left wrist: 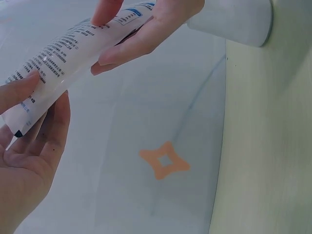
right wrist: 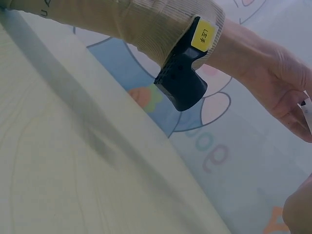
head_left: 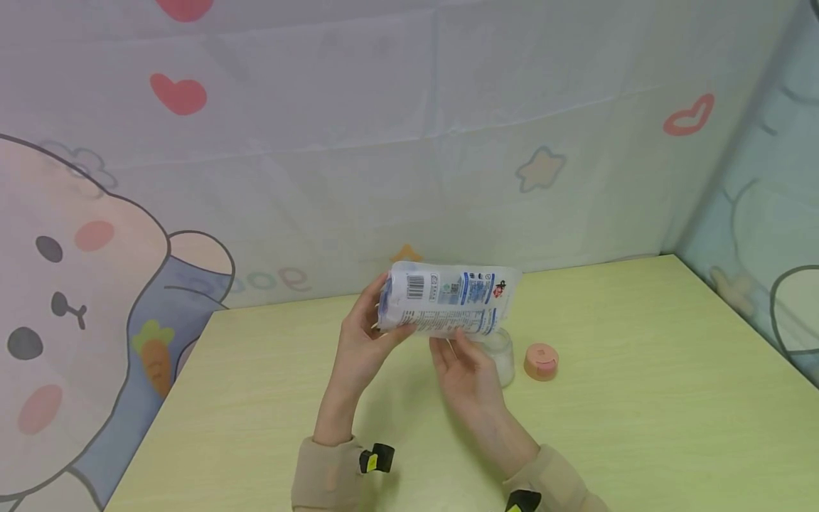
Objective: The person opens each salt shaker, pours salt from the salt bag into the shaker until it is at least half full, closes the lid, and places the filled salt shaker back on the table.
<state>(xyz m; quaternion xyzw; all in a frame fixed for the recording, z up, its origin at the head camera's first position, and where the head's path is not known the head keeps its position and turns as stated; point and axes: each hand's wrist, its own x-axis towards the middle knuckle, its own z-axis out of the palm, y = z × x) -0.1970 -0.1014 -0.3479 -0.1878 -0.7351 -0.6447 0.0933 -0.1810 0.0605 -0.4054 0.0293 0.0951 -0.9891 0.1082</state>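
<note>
A white plastic pouch with blue and black print and a barcode hangs tilted above the table. My left hand grips its left end, thumb on the near face and fingers behind, as the left wrist view also shows. My right hand holds the lower edge farther right; in the left wrist view the pouch lies between that hand's thumb and fingers. Partly hidden behind the right hand and pouch stands a clear, whitish jar. A round pink-orange lid lies right of the jar.
The pale wooden table ends at the back against a printed cloth with hearts and a cartoon bear. Another cloth hangs along the right side. Both sleeves carry a black wrist mount.
</note>
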